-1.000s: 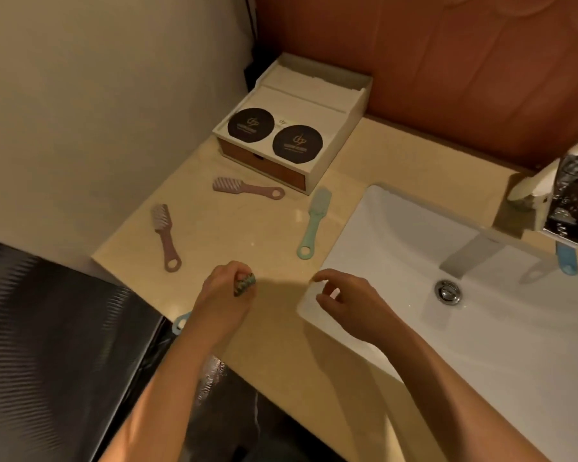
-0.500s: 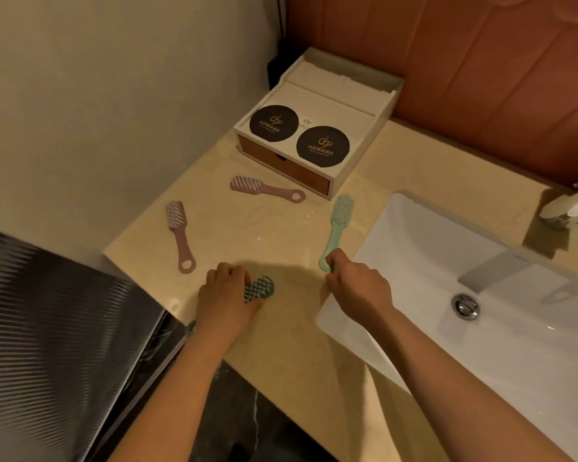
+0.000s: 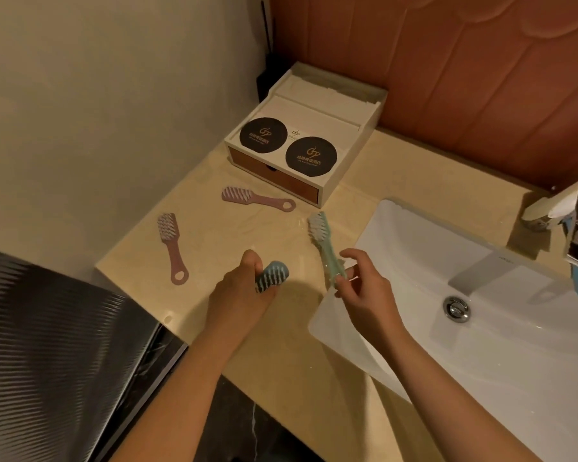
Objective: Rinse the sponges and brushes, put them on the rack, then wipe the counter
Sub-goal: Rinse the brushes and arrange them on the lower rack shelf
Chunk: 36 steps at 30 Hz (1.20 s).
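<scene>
You: What's changed?
Me: My right hand (image 3: pixel 364 288) has just caught the green brush (image 3: pixel 324 248), pinching its handle end by the sink (image 3: pixel 397 248) rim. My left hand (image 3: pixel 244 291) still grips the blue brush (image 3: pixel 271 276).
You: Meaning?
Me: Rinsing comes next, I'd say. Two pink brushes (image 3: pixel 257 198) wait on the surface (image 3: pixel 214 241).

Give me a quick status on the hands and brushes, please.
Left hand grips blue brush. Right hand pinches green brush handle. On counter: near pink brush, far pink brush. Nothing blocks sink.

Two bare forearms (image 3: pixel 184 388), bare left grip (image 3: pixel 244 295), bare right grip (image 3: pixel 364 291)
</scene>
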Motion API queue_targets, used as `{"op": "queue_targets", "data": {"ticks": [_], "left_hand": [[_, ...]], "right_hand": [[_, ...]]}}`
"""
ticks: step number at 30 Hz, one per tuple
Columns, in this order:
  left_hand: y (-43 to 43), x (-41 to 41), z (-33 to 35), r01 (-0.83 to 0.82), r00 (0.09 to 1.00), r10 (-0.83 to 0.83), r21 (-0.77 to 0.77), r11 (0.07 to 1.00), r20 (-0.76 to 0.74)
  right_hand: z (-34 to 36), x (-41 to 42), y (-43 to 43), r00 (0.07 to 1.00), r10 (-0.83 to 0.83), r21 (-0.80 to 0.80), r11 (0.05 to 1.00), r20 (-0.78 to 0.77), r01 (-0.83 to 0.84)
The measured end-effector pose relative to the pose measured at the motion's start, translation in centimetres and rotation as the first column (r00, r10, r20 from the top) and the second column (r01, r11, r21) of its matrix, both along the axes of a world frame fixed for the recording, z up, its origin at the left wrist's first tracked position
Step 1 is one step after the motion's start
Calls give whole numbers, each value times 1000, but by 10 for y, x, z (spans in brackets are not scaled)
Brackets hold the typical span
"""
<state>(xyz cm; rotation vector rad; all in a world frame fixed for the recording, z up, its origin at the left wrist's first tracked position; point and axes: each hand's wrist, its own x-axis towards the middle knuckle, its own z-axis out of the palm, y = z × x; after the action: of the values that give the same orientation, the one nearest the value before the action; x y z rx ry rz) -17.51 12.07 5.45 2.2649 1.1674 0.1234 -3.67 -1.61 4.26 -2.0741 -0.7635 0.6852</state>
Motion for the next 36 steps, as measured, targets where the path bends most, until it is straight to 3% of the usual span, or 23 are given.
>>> {"op": "queue_targets", "data": {"ticks": [3,5,7,9,21,25,30,33,36], "left_hand": [[-8,14,10,-25,990,41,-121,992,135],[-17,28,17,-69,960,148,-311,948,238],[-30,42,23,-74,886,319,-578,813,335],[-42,53,29,-31,849,407,-737,675,337],[-124,102,21,83,873,448,-964,252,192],[-151,111,20,88,927,335,-967,240,167],[-175,124,26,119,962,182,-914,387,203],[-193,134,29,126,968,133,-867,482,214],[-216,145,32,132,967,115,-833,537,228]], "right_hand": [[10,5,-24,987,-150,134,979,-55,156],[14,9,-45,970,-226,201,950,-88,239],[19,12,-66,957,-273,241,926,-99,289],[22,13,-84,947,-305,259,911,-101,321],[24,1,-189,772,-589,268,724,-240,636],[18,-4,-212,735,-640,261,687,-224,678],[16,0,-238,722,-680,234,686,-131,689],[16,10,-253,749,-662,66,749,21,660],[16,22,-271,803,-542,-174,791,245,587]]}}
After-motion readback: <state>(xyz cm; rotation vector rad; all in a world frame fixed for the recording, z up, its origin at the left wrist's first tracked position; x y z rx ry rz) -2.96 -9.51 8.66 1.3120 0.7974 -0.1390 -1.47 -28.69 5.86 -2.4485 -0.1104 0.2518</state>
